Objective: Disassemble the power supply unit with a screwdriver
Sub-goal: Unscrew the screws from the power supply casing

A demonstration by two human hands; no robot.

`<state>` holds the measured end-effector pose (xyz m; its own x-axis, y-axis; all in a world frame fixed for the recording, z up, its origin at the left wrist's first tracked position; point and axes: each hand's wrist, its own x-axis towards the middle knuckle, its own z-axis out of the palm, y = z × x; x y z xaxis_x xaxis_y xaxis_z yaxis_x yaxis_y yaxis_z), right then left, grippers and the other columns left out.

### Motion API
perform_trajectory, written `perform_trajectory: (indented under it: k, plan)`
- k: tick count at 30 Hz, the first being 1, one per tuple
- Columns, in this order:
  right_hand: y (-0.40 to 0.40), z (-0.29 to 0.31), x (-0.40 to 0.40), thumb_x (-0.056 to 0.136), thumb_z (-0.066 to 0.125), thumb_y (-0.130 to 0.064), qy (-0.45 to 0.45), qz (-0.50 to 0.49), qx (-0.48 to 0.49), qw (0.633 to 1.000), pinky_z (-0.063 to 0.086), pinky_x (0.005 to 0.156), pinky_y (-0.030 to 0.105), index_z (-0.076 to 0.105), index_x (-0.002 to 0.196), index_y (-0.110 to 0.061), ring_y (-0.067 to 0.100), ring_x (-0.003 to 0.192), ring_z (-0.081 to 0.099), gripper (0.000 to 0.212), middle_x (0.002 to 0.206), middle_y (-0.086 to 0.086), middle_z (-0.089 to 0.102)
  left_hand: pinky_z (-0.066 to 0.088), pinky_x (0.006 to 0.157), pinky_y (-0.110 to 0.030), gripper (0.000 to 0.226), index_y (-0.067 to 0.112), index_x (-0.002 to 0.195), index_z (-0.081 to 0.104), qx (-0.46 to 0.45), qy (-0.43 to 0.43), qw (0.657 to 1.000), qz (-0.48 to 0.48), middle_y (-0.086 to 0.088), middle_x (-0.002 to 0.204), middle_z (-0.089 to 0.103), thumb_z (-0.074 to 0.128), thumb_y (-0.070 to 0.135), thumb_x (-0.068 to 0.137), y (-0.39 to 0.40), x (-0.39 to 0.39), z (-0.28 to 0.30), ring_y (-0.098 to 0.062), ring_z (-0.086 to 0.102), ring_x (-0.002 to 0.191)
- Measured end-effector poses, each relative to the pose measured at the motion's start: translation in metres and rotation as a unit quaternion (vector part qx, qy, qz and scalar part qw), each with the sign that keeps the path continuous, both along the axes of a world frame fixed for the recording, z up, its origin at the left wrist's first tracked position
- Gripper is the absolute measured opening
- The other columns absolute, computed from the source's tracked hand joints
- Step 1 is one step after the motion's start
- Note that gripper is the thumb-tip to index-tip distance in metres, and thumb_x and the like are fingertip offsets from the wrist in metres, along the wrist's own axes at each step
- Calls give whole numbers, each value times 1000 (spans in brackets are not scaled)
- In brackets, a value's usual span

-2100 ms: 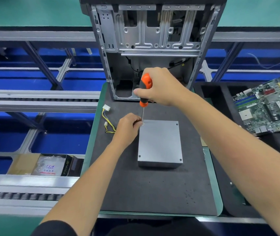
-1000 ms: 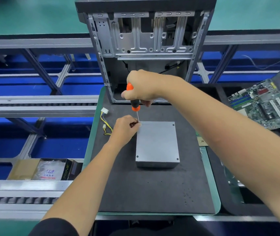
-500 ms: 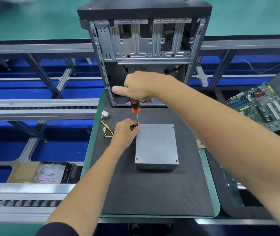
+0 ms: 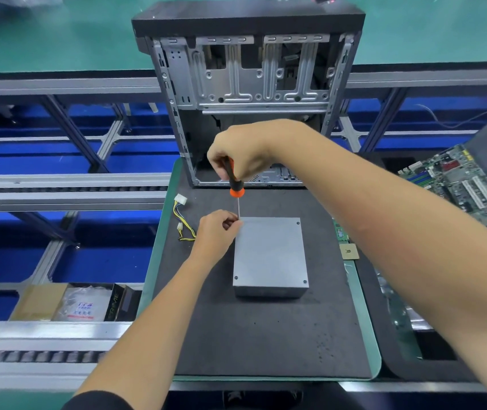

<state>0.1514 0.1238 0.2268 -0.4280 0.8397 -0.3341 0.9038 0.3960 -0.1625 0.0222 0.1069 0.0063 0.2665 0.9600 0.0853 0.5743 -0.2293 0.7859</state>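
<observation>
A grey metal power supply unit (image 4: pixel 270 255) lies flat on the dark foam mat (image 4: pixel 266 335), with screws showing at three of its top corners. My right hand (image 4: pixel 242 149) grips the orange-and-black handle of a screwdriver (image 4: pixel 235 184), held upright with its thin shaft down at the unit's far left corner. My left hand (image 4: pixel 218 232) sits at that same corner, fingertips pinched round the lower shaft where it meets the lid. The tip and the corner screw are hidden by those fingers. Yellow and black cables (image 4: pixel 181 220) with white plugs trail to the left.
An empty computer case (image 4: pixel 248 84) stands upright right behind the mat. A green motherboard (image 4: pixel 461 187) lies at the right, with small chips (image 4: pixel 348 251) at the mat's right edge. Conveyor rails (image 4: pixel 64 187) run on the left above a box of bagged parts (image 4: pixel 70 303).
My right hand shifted its hold on the handle, index finger stretched out half a second ago and now curled back. The screwdriver and my left hand stay at the same corner.
</observation>
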Motion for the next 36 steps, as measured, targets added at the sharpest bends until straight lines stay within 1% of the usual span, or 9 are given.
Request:
perform_trajectory:
  k: [4, 10, 13, 18, 20, 22, 27, 32, 36]
  plan:
    - [-4, -4, -4, 78, 50, -10, 37, -16, 3, 999, 37, 52, 23, 56, 74, -15, 19, 68, 55, 9, 69, -1, 59, 42, 61, -4, 8, 13, 88, 71, -4, 7, 1000, -2, 9, 75, 62, 68, 20, 85, 1, 0, 1, -1, 56, 66]
    - [0, -12, -8, 96, 39, -18, -55, -75, 81, 992, 31, 49, 31, 50, 100, -10, 19, 60, 48, 14, 82, 6, 53, 42, 63, -6, 10, 13, 90, 70, -8, 12, 1000, -11, 9, 75, 63, 68, 22, 86, 3, -1, 1, -2, 57, 68]
    - [2, -12, -6, 90, 49, -16, 19, -47, 55, 997, 42, 55, 31, 48, 95, -12, 26, 73, 60, 6, 92, 9, 59, 42, 62, -6, 8, 14, 88, 70, -10, 8, 1000, -11, 9, 75, 63, 68, 21, 85, 3, -1, 1, -3, 58, 68]
    - [-3, -7, -4, 74, 59, -4, 109, -46, -16, 993, 36, 51, 24, 58, 89, -14, 10, 65, 49, 18, 75, -6, 55, 43, 61, -5, 4, 17, 85, 69, -20, -7, 1000, -8, 10, 73, 63, 67, 21, 85, 1, -1, 1, -3, 57, 66]
    - [-2, -10, -6, 80, 60, -20, 107, -72, -11, 992, 39, 52, 26, 52, 84, -14, 17, 63, 54, 10, 75, -2, 55, 43, 60, -5, 3, 19, 84, 68, -26, -10, 1000, -9, 11, 73, 63, 67, 21, 85, 1, 0, 2, -3, 57, 66]
    - [0, -10, -7, 93, 48, -40, 29, -98, 37, 994, 35, 50, 28, 47, 75, -14, 20, 54, 54, 32, 71, 3, 54, 43, 60, -5, 2, 20, 84, 67, -30, -8, 999, -11, 13, 72, 62, 67, 22, 86, 1, -1, 4, -2, 57, 66]
    - [3, -13, -5, 93, 46, -19, 43, -81, 15, 996, 44, 54, 29, 53, 96, -6, 27, 65, 68, 16, 82, 11, 64, 45, 61, -6, 3, 21, 83, 67, -45, -26, 998, -18, 13, 70, 63, 69, 19, 84, 1, -3, 5, 2, 55, 60]
    - [-4, -4, 3, 75, 64, -8, 72, -45, -9, 996, 34, 53, 25, 58, 92, -16, 13, 71, 50, 20, 82, -5, 57, 46, 63, -5, 9, 23, 83, 66, -65, -57, 996, -30, 10, 73, 65, 69, 15, 84, -1, -6, 6, 4, 56, 61]
    - [-4, -11, 6, 86, 56, -26, 61, -81, -2, 995, 37, 52, 27, 51, 82, -15, 17, 62, 61, 13, 76, -2, 61, 45, 63, -4, 6, 22, 84, 68, -83, -53, 995, -26, 9, 75, 67, 70, 16, 83, 1, -6, 9, 5, 57, 62]
